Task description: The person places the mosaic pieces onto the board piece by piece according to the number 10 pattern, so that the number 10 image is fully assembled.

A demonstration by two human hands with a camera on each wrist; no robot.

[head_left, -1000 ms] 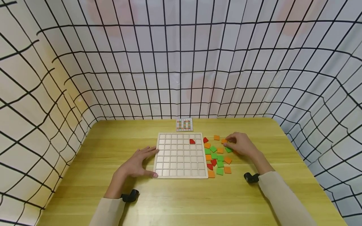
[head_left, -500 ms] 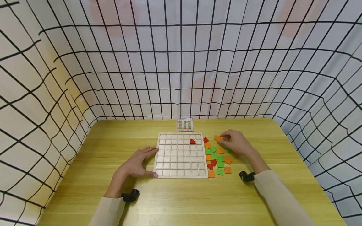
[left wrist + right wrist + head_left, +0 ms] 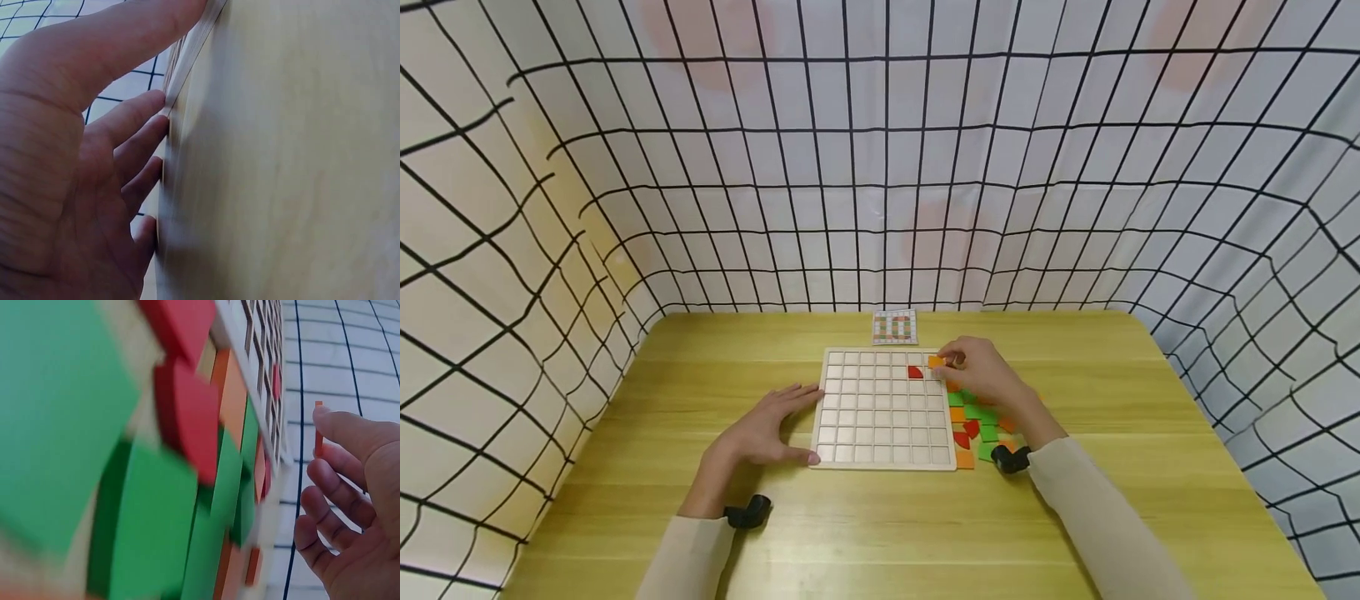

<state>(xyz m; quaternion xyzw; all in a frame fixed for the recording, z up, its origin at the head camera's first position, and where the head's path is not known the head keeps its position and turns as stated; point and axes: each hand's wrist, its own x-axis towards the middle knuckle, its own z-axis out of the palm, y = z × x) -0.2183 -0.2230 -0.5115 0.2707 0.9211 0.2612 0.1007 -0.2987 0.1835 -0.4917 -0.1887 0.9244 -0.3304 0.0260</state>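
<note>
A pale wooden board (image 3: 880,430) with a grid of square recesses lies on the table, and one red quarter-round tile (image 3: 915,372) sits in an upper-right recess. My left hand (image 3: 766,427) rests at the board's left side, fingers spread, with its thumb at the near-left corner; in the left wrist view the fingertips (image 3: 157,103) reach the edge. Thumb and forefinger of my right hand (image 3: 987,373) pinch an orange square tile (image 3: 936,362) over the board's upper-right corner. The right wrist view shows this tile (image 3: 319,434) edge-on, raised above the surface.
Loose green tiles (image 3: 988,433), orange tiles (image 3: 965,459) and red tiles (image 3: 962,439) lie scattered along the board's right side, partly hidden under my right arm. A small printed pattern card (image 3: 894,327) lies behind the board. Grid-patterned curtains (image 3: 880,167) surround the table (image 3: 850,533).
My right hand has moved left from the loose tiles to the board's upper-right corner, bringing an orange tile with it. The left hand stays at the board's left edge.
</note>
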